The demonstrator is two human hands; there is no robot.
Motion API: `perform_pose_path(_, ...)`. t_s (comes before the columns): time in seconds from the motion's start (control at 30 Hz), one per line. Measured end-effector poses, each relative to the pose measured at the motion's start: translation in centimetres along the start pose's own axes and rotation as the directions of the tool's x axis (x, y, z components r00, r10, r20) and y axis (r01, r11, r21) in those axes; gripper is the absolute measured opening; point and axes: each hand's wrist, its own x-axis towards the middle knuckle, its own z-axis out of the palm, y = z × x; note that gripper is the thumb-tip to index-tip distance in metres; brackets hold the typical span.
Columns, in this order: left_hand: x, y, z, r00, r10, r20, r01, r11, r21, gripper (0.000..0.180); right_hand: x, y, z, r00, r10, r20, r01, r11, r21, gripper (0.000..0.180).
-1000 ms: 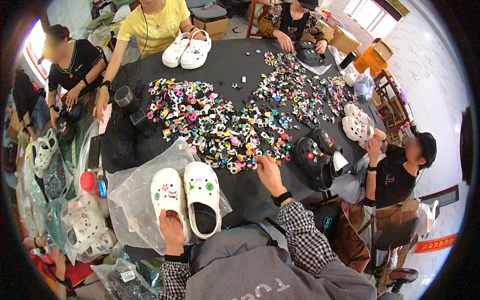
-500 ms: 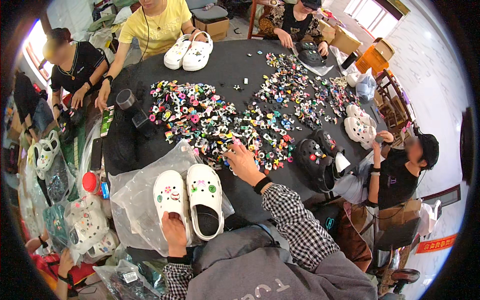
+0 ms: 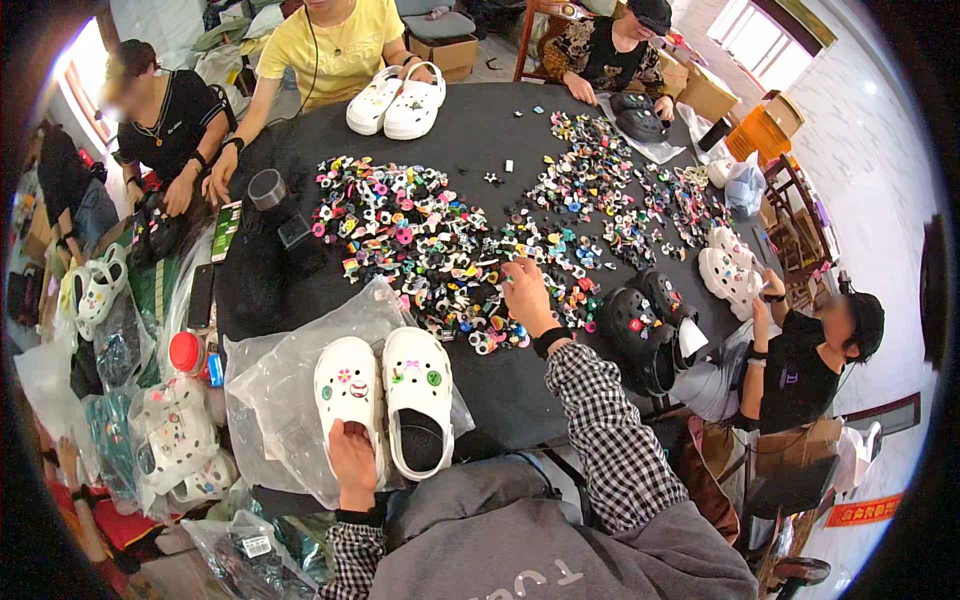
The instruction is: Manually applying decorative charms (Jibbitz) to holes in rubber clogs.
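Observation:
A pair of white clogs lies before me on a clear plastic bag, toes pointing away, with small coloured charms on their uppers. Into the opening of the left clog (image 3: 346,380) reaches my left hand (image 3: 353,462); it holds that shoe and its fingertips are hidden inside. The right clog (image 3: 418,385) stands close beside it, untouched. My right hand (image 3: 527,296) is over the near side of a wide heap of shoe charms (image 3: 420,225), fingers bent and drawn together at the charms. What lies between those fingertips is too small to tell.
The plastic bag (image 3: 275,375) spreads over the black table (image 3: 490,400). Black clogs (image 3: 635,320) stand right of my right hand. A black cylindrical device (image 3: 268,190), a phone (image 3: 227,232) and a red-lidded jar (image 3: 186,350) sit leftward. Several co-workers surround the table, some handling clogs.
My right hand has moved rightward and a little farther off over the charms, its fingers drawing closer together. My left hand stays in the left clog. The whole view has shifted slightly.

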Motion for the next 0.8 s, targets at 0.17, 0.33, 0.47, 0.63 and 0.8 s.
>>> perform_pose_path(0.17,0.0,-0.1,0.2,1.000,0.009,-0.025,-0.009,1.000,-0.005,0.040,-1.1,-4.7,1.2,0.973,-0.225,0.046,0.228,0.972,-0.059,0.027)
perform_pose_path(0.33,-0.1,-0.1,0.2,1.000,-0.010,-0.011,0.010,1.000,-0.017,0.042,-2.4,-7.5,3.3,0.887,-0.436,0.152,0.431,0.900,0.066,0.029)
perform_pose_path(0.47,-0.1,0.0,0.4,1.000,0.013,-0.010,-0.013,1.000,-0.009,0.040,-2.0,-7.2,3.3,0.869,-0.427,0.249,0.423,0.903,0.073,0.028)
perform_pose_path(0.63,-0.3,0.1,0.8,1.000,0.007,0.026,-0.007,1.000,-0.019,0.039,-0.8,-5.2,1.6,0.886,-0.406,0.224,0.414,0.910,0.015,0.024)
perform_pose_path(0.8,-0.3,0.2,1.0,1.000,0.012,0.018,-0.011,1.000,-0.020,0.038,-0.2,-2.8,0.8,0.899,-0.423,0.118,0.432,0.900,-0.064,0.021)
